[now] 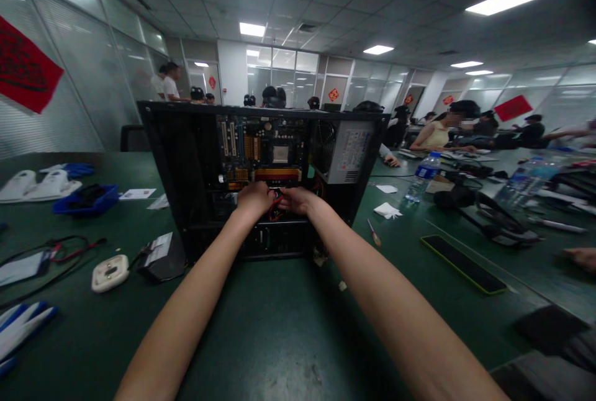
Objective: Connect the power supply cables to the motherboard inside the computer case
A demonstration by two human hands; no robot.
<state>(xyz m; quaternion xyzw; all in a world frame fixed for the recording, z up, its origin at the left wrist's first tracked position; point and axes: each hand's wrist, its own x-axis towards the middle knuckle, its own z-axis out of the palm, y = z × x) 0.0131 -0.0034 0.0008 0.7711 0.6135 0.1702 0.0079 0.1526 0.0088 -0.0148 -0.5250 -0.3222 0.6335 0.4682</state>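
Note:
A black computer case (372,171) stands with its side panel off, facing me. Inside, the motherboard (291,131) carries a pale square chip, with orange slots below it. The power supply (350,146) sits at the upper right, beside a fan. Both hands reach into the lower middle of the case, close together. My left hand (254,197) is closed on a bundle of red and black cables (275,197). My right hand (298,200) pinches the same bundle from the other side. The fingertips and cable ends are partly hidden.
On the green table (288,326), a screwdriver (374,233), crumpled tissue (387,211) and water bottle (423,179) stand to the right, with a black and green strip (463,263). Left are a blue tray (86,199), white device (110,273) and gloves (25,329). Several people work behind.

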